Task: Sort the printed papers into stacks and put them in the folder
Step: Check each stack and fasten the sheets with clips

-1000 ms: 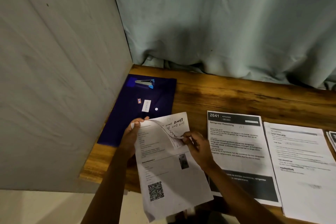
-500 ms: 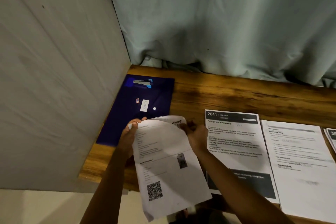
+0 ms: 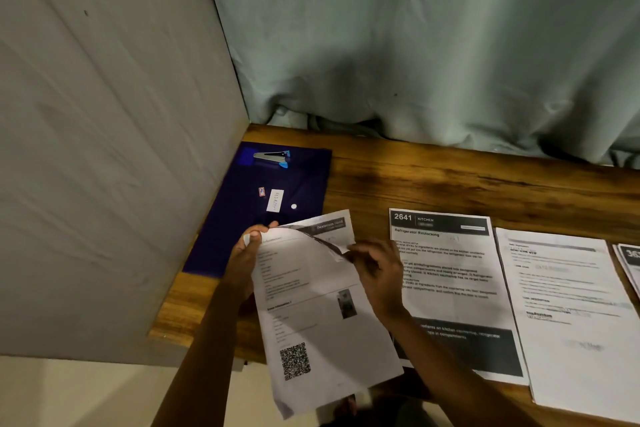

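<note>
A: Printed papers (image 3: 322, 308), white sheets with black text and a QR code near the lower end, are held as a small bundle over the front edge of the brown wooden table (image 3: 450, 184), towards its left end.

B: And further left?

A: A dark blue flat plastic folder (image 3: 235, 239) lies in the table's back left corner, against the grey wall panel (image 3: 104, 149). A small blue and silver stapler (image 3: 272, 157) rests on the folder's far end, with a white label and a white snap button nearer the middle.

B: What do the hands show?

A: The left hand (image 3: 247, 260) pinches the bundle's top left corner, thumb on top, fingers curled beneath. The right hand (image 3: 375, 274) has closed thumb and fingertips on the top sheet's upper right corner and peels it back, so a dark-headed page underneath shows.

B: And to the right of them?

A: A white printed sheet headed "2641 KITCHEN" (image 3: 453, 284), with a dark band across its lower part, lies flat on the table; the right wrist crosses its left edge. Just beside it lies a white sheet of smaller grey text (image 3: 571, 315), its left edge over the first sheet's right edge. A dark-headed page (image 3: 628, 263) is cut off at the picture's right edge. A pale green curtain (image 3: 415, 45) hangs along the table's back edge.
</note>
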The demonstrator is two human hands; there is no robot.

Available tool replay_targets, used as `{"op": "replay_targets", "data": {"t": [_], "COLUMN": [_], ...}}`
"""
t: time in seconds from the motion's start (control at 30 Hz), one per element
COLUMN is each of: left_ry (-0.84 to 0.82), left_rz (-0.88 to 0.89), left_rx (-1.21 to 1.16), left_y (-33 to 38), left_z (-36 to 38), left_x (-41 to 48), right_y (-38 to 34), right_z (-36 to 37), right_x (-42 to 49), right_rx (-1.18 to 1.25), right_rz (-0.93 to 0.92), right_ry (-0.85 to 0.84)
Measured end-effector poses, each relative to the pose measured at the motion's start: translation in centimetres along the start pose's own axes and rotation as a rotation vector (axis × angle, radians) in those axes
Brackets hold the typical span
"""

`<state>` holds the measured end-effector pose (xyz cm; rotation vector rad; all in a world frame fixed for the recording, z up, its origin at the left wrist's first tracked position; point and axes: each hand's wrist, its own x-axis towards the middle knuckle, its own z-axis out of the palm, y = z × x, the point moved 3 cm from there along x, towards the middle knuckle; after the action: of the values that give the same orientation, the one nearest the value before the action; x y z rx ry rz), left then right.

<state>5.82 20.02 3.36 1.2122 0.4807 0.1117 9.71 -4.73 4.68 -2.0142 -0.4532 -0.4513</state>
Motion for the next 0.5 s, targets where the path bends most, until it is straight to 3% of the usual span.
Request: {"op": "replay_targets", "data": {"t": [0.23, 0.43, 0.5], "left_ry": [-0.024, -0.057, -0.064], "left_rz": [-0.027, -0.043, -0.039], "left_rx": [-0.042, -0.019, 0.014], "left_y": [0.0, 0.8, 0.9], "left_z": [0.0, 0.2, 0.1], "left_x": [0.1, -0.6, -0.7], "right_y": [0.3, 1.4, 1.7], "right_z": [0.8, 2.7, 3.3], "right_x": [0.5, 3.8, 4.7], "right_rx": [0.130, -0.065, -0.009], "right_rz": [0.142, 0.325, 0.404], "right_ry": [-0.316, -0.200, -0.181]}}
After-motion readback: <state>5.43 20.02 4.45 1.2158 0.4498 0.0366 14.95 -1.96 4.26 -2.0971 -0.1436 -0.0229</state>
